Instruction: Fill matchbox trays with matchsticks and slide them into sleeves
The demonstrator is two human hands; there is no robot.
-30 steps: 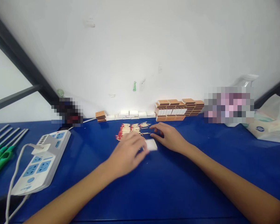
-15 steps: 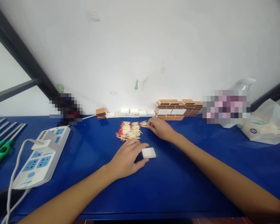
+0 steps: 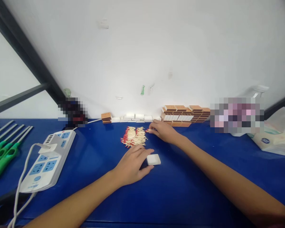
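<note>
A heap of red-tipped matches (image 3: 133,138) lies on the blue table (image 3: 180,183). My right hand (image 3: 163,131) rests at the heap's right edge, fingers pinched on a few matches. My left hand (image 3: 132,163) lies nearer me, thumb and fingers curled against the left side of a small white matchbox tray (image 3: 153,159) that sits on the table.
Brown matchboxes (image 3: 184,113) are stacked against the wall, with white trays (image 3: 133,117) in a row to their left. A white power strip (image 3: 48,159) with its cable lies at left, green-handled tools (image 3: 3,148) beyond it. A plastic bag (image 3: 275,133) sits at right.
My right hand moved from beside the white tray back to the right edge of the match heap. My left hand drew the tray slightly toward me.
</note>
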